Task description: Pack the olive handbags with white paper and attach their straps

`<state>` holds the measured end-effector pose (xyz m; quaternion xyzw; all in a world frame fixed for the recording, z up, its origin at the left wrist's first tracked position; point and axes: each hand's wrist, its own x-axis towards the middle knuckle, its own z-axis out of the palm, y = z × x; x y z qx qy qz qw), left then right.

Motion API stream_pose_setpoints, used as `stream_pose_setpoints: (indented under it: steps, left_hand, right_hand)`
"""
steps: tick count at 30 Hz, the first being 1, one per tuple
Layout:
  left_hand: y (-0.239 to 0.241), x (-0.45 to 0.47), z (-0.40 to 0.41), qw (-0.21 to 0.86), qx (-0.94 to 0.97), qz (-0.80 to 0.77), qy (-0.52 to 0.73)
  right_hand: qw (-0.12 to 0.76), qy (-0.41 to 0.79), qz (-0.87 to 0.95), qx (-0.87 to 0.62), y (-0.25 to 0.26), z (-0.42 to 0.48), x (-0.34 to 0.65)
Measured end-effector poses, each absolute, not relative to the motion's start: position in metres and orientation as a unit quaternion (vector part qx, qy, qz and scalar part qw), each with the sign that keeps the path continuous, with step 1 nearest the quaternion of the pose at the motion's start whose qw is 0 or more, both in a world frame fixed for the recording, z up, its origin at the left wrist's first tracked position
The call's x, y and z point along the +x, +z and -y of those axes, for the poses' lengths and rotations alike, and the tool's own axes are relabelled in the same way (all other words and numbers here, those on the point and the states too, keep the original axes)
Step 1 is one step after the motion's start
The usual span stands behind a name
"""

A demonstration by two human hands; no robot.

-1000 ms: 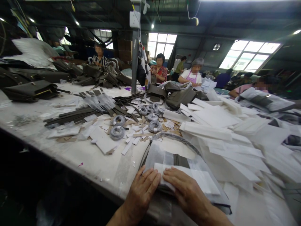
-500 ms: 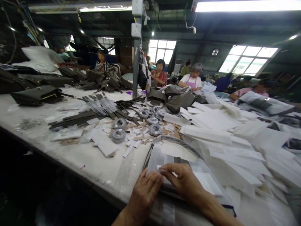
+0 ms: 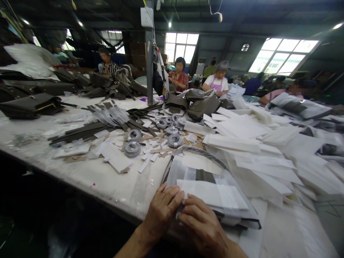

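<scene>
A dark handbag (image 3: 205, 175) lies on the table in front of me, covered in translucent white wrapping. Its long handle (image 3: 215, 160), also wrapped, arches away from me. Across the bag's near part rests a folded white sheet (image 3: 211, 193). My left hand (image 3: 164, 205) is closed on the bag's near left corner, fingers together over the wrapping. Beside it, my right hand (image 3: 200, 224) has its fingers curled over the near edge. Both thumbs are largely hidden, and the fingertips of the two hands almost meet.
White sheets (image 3: 244, 129) spread in a large pile on the right. Wrapped coils (image 3: 132, 149) and paper scraps lie beyond the bag, with dark straps (image 3: 80, 133) to the left. More dark handbags (image 3: 204, 107) stand farther back near a post (image 3: 149, 64). Several people sit beyond.
My right hand has drawn back toward me from the top of the bag to its near edge. The folded white sheet now shows more fully. The view has shifted slightly.
</scene>
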<state>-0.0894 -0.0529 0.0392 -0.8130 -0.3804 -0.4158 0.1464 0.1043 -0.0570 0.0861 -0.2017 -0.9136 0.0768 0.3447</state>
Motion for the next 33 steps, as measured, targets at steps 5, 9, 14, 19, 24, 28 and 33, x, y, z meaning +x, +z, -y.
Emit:
stream_pose_setpoints:
  steps: [5,9,14,19,24,28,33]
  left_hand:
    - [0.039,-0.090,0.053,0.123,-0.820,0.388,-0.403]
    - [0.041,-0.088,0.053,0.108,-0.816,0.395,-0.408]
    - [0.046,-0.088,0.052,0.072,-0.822,0.405,-0.394]
    - [0.055,-0.087,0.045,0.037,-0.822,0.421,-0.383]
    - [0.054,-0.077,0.045,0.042,-0.818,0.421,-0.389]
    - [0.039,-0.071,0.051,0.097,-0.820,0.403,-0.396]
    - [0.032,-0.072,0.053,0.115,-0.823,0.396,-0.390]
  right_hand:
    - [0.243,0.020,0.960,-0.136,0.066,0.075,0.150]
    - [0.202,-0.094,0.952,-0.208,0.042,0.085,0.169]
    - [0.255,-0.076,0.924,-0.274,0.039,0.089,0.138]
    - [0.324,0.031,0.910,-0.255,0.048,0.088,0.118]
    - [0.349,0.102,0.903,-0.227,0.040,0.086,0.103]
    - [0.350,0.089,0.907,-0.217,0.039,0.089,0.089]
    - [0.368,0.012,0.912,-0.183,0.066,0.090,0.101]
